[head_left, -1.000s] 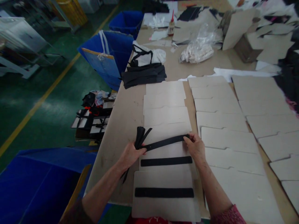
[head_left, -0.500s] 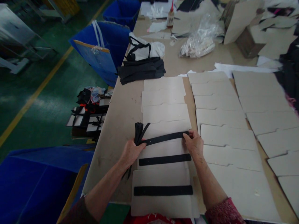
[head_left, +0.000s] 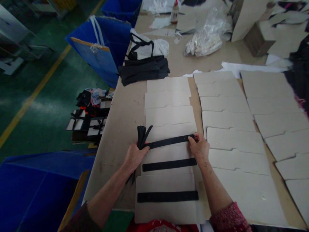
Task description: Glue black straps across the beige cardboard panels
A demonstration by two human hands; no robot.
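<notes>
A black strip [head_left: 169, 141] is stretched between my two hands over a column of overlapping pale cardboard panels [head_left: 169, 115]. My left hand [head_left: 135, 156] is closed round a bundle of black strips [head_left: 141, 135] and also pinches the stretched strip's left end. The strip's right end is pinched between the thumb and fingers of my right hand [head_left: 200, 147]. Nearer to me, a second black strip [head_left: 169, 164] and a third black strip [head_left: 167, 196] lie flat across panels. Whether the held strip touches the panel beneath, I cannot tell.
Two more columns of cardboard panels [head_left: 231, 120] cover the table's right side. A pile of black strips [head_left: 145, 70] lies at the far left edge. Behind are a clear plastic bag [head_left: 205, 40] and a red-tipped bottle [head_left: 174, 13]. Blue bins [head_left: 43, 187] stand left of the table.
Both hands keep the same grip on the stretched strip, which stays over the same panel. The whole view has shifted slightly left and up.
</notes>
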